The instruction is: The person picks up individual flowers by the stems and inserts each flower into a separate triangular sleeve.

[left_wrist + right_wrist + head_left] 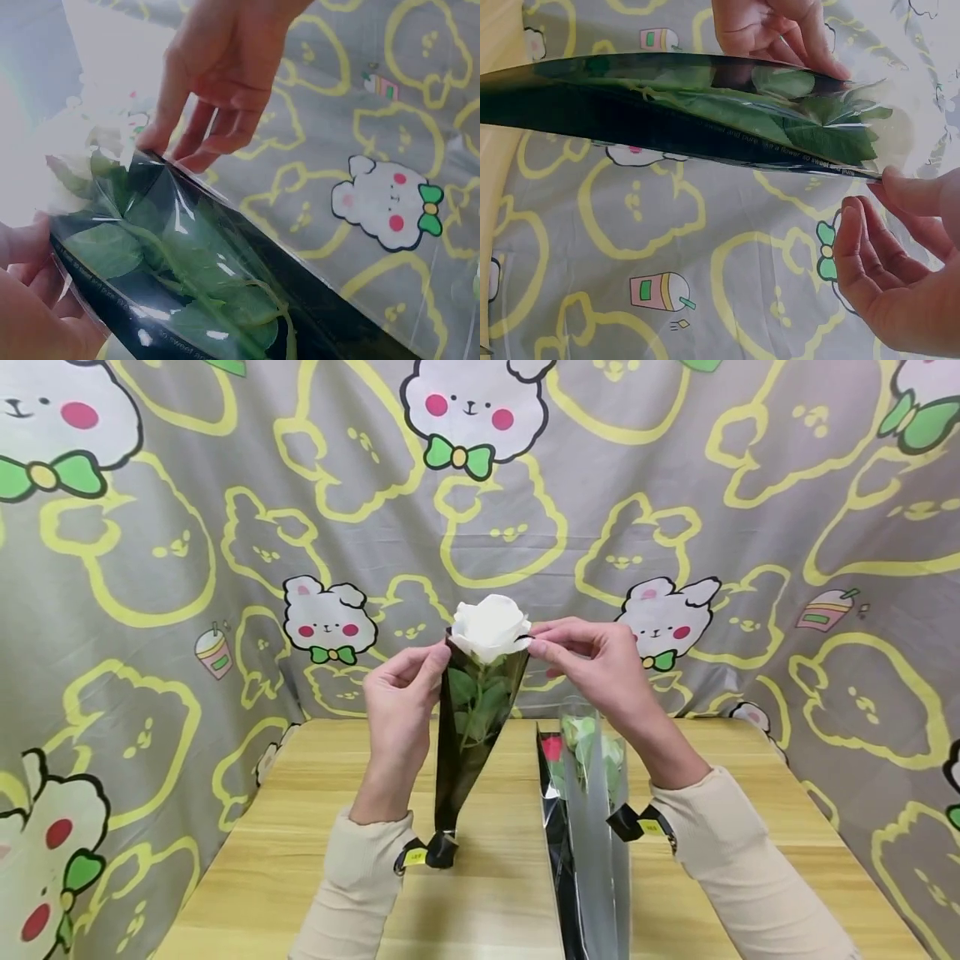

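A white rose with green leaves stands inside a cone-shaped flower sleeve, clear in front and black behind, held up above the table. My left hand pinches the sleeve's top left edge between thumb and fingers. At the top right edge, my right hand pinches the other corner beside the bloom. In the left wrist view the leaves and stem show through the glossy film. The right wrist view shows the sleeve stretched sideways between both hands, with small printed lettering along its edge.
On the wooden table, right of the held flower, lie several wrapped flowers, one with a red bloom. A grey curtain with cartoon prints surrounds the table's back and sides.
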